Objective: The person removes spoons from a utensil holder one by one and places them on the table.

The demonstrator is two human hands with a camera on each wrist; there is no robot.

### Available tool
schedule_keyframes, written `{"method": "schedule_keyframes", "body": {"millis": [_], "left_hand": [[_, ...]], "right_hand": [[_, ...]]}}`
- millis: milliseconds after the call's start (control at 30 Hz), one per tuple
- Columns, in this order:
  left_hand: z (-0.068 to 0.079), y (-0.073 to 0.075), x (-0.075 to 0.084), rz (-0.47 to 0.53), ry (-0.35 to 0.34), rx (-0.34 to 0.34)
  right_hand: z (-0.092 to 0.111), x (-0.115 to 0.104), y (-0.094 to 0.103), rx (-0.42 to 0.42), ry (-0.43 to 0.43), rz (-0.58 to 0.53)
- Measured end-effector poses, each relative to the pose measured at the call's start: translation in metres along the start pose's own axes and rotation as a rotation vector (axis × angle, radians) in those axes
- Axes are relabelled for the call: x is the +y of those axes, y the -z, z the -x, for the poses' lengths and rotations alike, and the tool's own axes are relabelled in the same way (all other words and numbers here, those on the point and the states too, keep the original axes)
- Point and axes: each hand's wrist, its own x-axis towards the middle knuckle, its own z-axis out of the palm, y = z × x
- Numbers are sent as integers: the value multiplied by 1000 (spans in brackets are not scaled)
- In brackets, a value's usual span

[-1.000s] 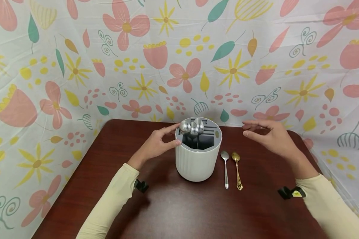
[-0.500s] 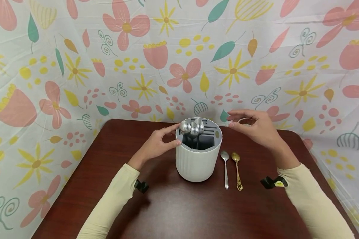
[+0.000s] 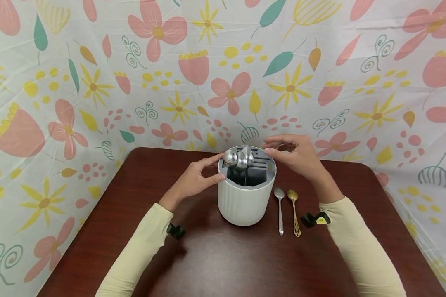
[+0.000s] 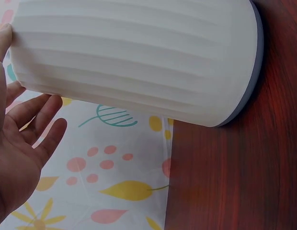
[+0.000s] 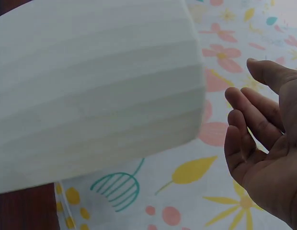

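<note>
A white ribbed cutlery holder (image 3: 241, 206) with a grey slotted top stands upright on the table. Several shiny silver spoon heads (image 3: 240, 160) stick up from its left part. My left hand (image 3: 193, 177) touches the left side of its rim, thumb in front and fingers behind, all fairly straight. Over the far right of the rim hovers my right hand (image 3: 293, 152), its fingers loosely bent and holding nothing. In the right wrist view the right hand (image 5: 268, 129) is a little apart from the holder (image 5: 100, 96).
To the right of the holder, a silver spoon (image 3: 280, 210) and a gold spoon (image 3: 295, 210) with an ornate handle lie side by side on the dark red-brown table (image 3: 223, 264). Behind the table hangs a floral cloth (image 3: 223, 62).
My right hand has moved left from beyond the table's back right to the right edge of the holder's top. The left hand, holder and spoons have stayed put.
</note>
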Motion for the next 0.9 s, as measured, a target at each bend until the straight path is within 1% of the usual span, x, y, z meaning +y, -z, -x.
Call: {"method": "schedule_keyframes", "body": {"millis": [233,367,467,733,900], "left_hand": [[-1,0,1,-10,3,1],[-1,0,1,-16,3,2],[0,0,1,-14,4,1],[0,0,1,-7,8,-1],[1,0,1,1,4,4]], "right_hand": [[-2,7,-13,-24,19,-27],[-3,12,-18,-39,53,-19],[-4,14,-21,-48,57,-4],[-2,14,-25,-61,-4,38],[-2,10,-26,-80,-49,36]]}}
